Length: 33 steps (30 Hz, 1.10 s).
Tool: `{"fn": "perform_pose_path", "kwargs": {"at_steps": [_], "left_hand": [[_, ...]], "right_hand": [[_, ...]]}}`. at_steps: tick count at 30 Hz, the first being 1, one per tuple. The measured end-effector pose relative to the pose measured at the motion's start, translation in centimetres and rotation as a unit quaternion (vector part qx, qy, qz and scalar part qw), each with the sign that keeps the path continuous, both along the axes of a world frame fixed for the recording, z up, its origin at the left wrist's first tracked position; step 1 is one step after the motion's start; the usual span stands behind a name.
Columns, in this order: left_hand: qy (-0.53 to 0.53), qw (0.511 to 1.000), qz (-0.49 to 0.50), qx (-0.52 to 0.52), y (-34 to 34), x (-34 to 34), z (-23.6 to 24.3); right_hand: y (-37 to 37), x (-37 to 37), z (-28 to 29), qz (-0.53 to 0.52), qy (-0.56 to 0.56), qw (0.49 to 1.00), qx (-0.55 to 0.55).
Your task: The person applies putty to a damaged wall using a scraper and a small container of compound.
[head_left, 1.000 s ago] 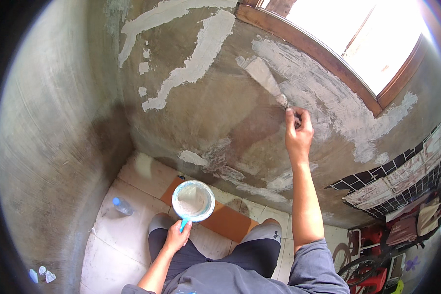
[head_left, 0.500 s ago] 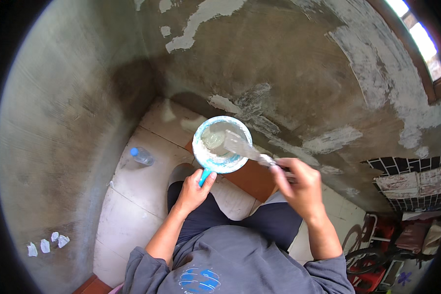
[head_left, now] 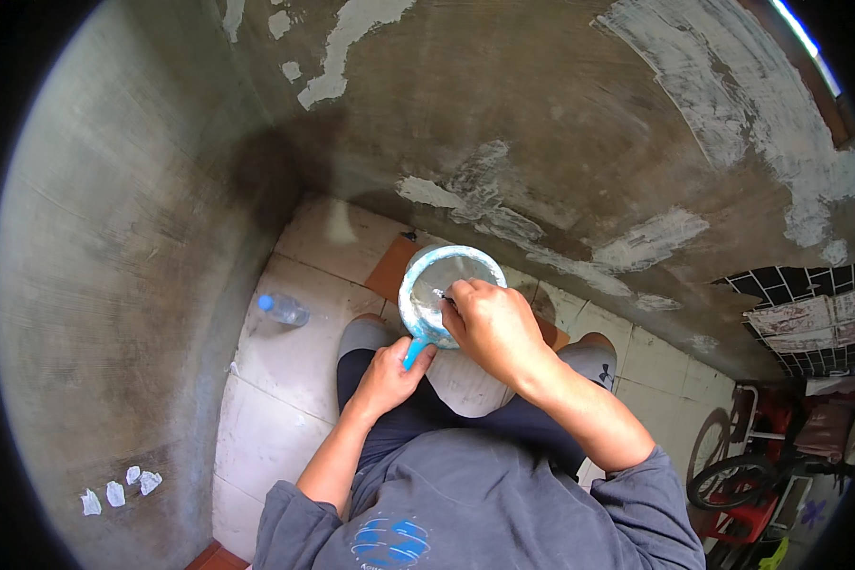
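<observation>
My left hand [head_left: 389, 382] is closed around the short handle of a blue plastic dipper [head_left: 410, 306], held over my lap. Whitish putty is smeared on its rim and inner wall. Above the dipper's opening, my right hand [head_left: 494, 328] grips a putty knife [head_left: 440, 294]. Only a small bit of the knife shows by my fingertips; its blade is down in the dipper and cannot be made out. My right hand also covers the dipper's right side.
A clear bottle with a blue cap [head_left: 284, 310] lies on the pale tiled floor [head_left: 274, 394] to the left. Ahead stands a brown wall [head_left: 560, 114] with grey-white putty patches. An orange-brown board [head_left: 389, 271] lies under the dipper. A bicycle wheel [head_left: 733, 482] is at the right.
The putty knife has gone down into the dipper, with my right hand moving left over the opening. The dipper sits slightly further right and lower in view, as the whole view has shifted.
</observation>
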State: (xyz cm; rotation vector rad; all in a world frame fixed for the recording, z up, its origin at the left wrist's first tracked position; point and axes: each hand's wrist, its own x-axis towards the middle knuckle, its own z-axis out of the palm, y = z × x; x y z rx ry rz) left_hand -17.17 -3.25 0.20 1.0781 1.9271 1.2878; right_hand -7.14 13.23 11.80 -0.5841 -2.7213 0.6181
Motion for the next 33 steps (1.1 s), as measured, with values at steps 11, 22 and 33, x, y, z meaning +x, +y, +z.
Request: {"fn": "perform_pose_path", "kwargs": {"at_steps": [11,22,33], "left_hand": [[-0.049,0.997,-0.025,-0.059,-0.8,-1.6,1.2],[-0.018,0.998,-0.002,-0.056,-1.2,-1.9,0.7],[0.065,0.997,0.011,-0.037,-0.4,-0.5,1.8]], "right_hand": [[2.7,2.8,0.1,0.062,0.057,0.992,-0.098],[4.0,5.4,1.5,-0.023,0.053,0.987,-0.148],[-0.5,2.3,-0.5,-0.015,0.015,1.000,0.004]]}}
